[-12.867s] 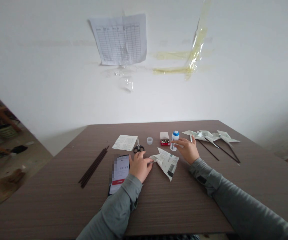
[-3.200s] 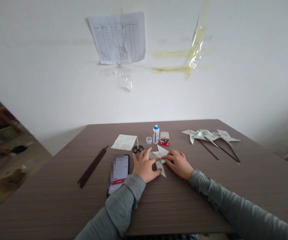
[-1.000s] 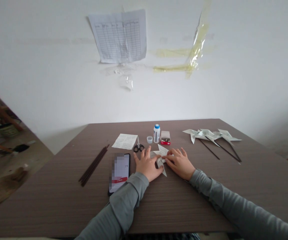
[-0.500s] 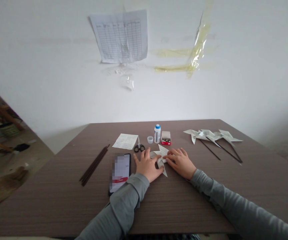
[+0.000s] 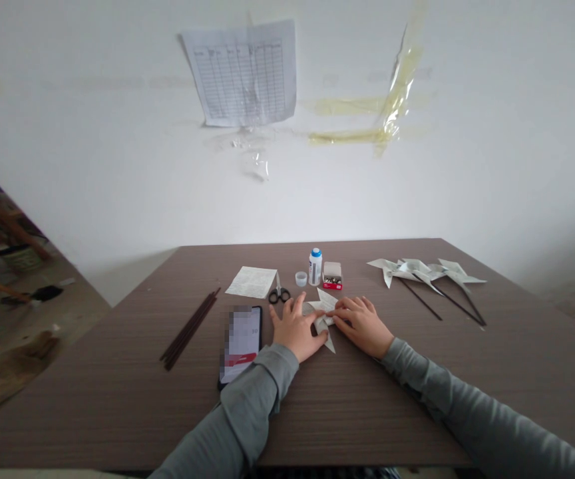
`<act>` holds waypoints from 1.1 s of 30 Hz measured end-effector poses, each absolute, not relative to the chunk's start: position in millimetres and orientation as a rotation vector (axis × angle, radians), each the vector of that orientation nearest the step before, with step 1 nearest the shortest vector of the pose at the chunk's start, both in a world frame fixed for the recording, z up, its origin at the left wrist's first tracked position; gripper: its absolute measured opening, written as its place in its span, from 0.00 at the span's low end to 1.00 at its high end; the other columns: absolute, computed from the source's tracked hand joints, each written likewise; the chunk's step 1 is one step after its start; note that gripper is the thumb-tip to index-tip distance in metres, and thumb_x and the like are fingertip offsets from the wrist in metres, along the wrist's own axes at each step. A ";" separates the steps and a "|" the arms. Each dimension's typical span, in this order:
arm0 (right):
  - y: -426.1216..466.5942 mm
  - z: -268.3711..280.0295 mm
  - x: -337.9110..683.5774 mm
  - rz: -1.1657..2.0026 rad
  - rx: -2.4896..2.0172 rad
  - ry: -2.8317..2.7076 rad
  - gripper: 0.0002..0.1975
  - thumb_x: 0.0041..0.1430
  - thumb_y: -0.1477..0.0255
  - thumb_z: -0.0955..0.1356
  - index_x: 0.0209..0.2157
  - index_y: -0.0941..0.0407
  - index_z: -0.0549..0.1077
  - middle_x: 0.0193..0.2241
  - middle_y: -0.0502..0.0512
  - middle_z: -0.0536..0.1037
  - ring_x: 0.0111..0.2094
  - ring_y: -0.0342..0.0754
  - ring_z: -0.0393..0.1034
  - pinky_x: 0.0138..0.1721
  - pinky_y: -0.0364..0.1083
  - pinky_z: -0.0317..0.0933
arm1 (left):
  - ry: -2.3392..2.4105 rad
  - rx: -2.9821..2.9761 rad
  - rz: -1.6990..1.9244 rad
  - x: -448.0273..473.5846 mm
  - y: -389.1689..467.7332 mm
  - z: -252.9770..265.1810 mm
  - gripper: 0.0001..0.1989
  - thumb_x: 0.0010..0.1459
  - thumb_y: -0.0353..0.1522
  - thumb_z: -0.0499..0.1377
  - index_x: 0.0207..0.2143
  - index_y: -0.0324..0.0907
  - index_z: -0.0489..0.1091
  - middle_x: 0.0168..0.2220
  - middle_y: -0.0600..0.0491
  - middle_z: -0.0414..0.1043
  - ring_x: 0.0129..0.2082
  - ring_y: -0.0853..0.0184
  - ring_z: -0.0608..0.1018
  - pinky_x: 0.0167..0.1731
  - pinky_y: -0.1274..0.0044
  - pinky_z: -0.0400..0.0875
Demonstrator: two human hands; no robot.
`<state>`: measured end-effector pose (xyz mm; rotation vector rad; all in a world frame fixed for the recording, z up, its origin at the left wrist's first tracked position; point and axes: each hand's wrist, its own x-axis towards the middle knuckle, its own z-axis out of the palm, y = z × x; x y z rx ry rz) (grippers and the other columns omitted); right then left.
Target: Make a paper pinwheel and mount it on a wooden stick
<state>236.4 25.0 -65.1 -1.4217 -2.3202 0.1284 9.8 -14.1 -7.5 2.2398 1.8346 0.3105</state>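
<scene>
A folded white printed-paper pinwheel [image 5: 327, 301] lies flat on the table between my hands. My left hand [image 5: 295, 330] holds its left side down with thumb and forefinger, the other fingers spread. From the right, my right hand [image 5: 365, 326] has its fingertips pressed together on the pinwheel's middle; what is under them is hidden. Just beyond stand a small red box [image 5: 333, 279] of metal pins, a white bottle with a blue cap [image 5: 315, 267] and a small clear cup [image 5: 301, 279]. Black-handled scissors [image 5: 279, 294] lie beyond my left hand.
A printed paper sheet [image 5: 251, 282] lies at the back left. Several dark sticks [image 5: 191, 329] are left of a phone [image 5: 241, 346] beside my left forearm. Finished-looking pinwheels on dark sticks [image 5: 427, 271] overlap at the back right. A wall rises behind the table [image 5: 367, 412].
Both hands stay on the pinwheel with hardly any visible movement. The whole view has shifted very slightly.
</scene>
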 end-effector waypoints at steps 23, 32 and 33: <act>21.5 -57.5 237.0 0.128 -1.430 -2.336 0.20 0.86 0.67 0.69 0.55 0.39 0.97 0.56 0.59 0.94 0.63 0.69 0.88 0.83 0.82 0.67 | 1.839 2.252 0.328 11.0 -16.2 -9.7 0.22 0.75 0.38 0.78 0.69 0.62 0.94 0.93 0.47 0.68 0.91 0.28 0.69 0.89 0.22 0.52; 20.4 -51.8 240.5 0.166 -1.392 -2.332 0.22 0.87 0.67 0.68 0.56 0.38 0.97 0.56 0.59 0.95 0.63 0.68 0.88 0.87 0.82 0.62 | 1.852 2.243 0.305 10.9 -18.4 -3.7 0.23 0.74 0.39 0.79 0.69 0.63 0.94 0.91 0.46 0.71 0.90 0.26 0.70 0.88 0.21 0.54; 20.1 -51.4 240.2 0.161 -1.400 -2.339 0.22 0.87 0.66 0.68 0.55 0.37 0.97 0.56 0.59 0.94 0.64 0.68 0.88 0.87 0.82 0.63 | 1.853 2.244 0.300 10.9 -18.5 -3.4 0.23 0.74 0.39 0.79 0.69 0.63 0.94 0.91 0.46 0.71 0.90 0.26 0.70 0.88 0.21 0.54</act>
